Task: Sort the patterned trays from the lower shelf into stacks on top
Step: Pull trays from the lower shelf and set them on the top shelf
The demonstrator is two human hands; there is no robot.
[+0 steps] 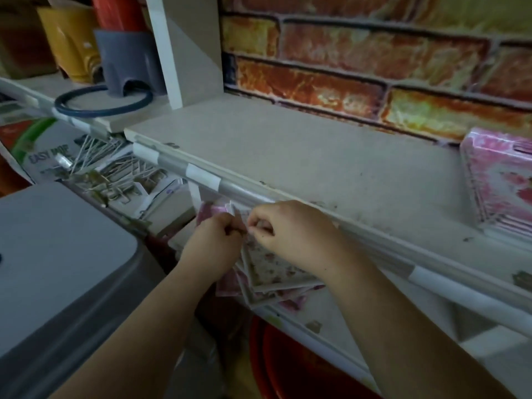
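Several floral patterned trays lie in a loose pile on the lower shelf, partly hidden under the edge of the top shelf. My left hand and my right hand meet over the pile's far end, both with fingers pinched on the edges of the trays. Exactly which tray each hand grips is hidden by the fingers. A stack of pink floral trays sits on the top shelf at the far right, against the brick-pattern wall.
A grey bin lid stands to the left of my arms. Packs of metal clips fill the lower shelf to the left. A blue ring, grey holder and yellow container sit upper left. A red tub lies below.
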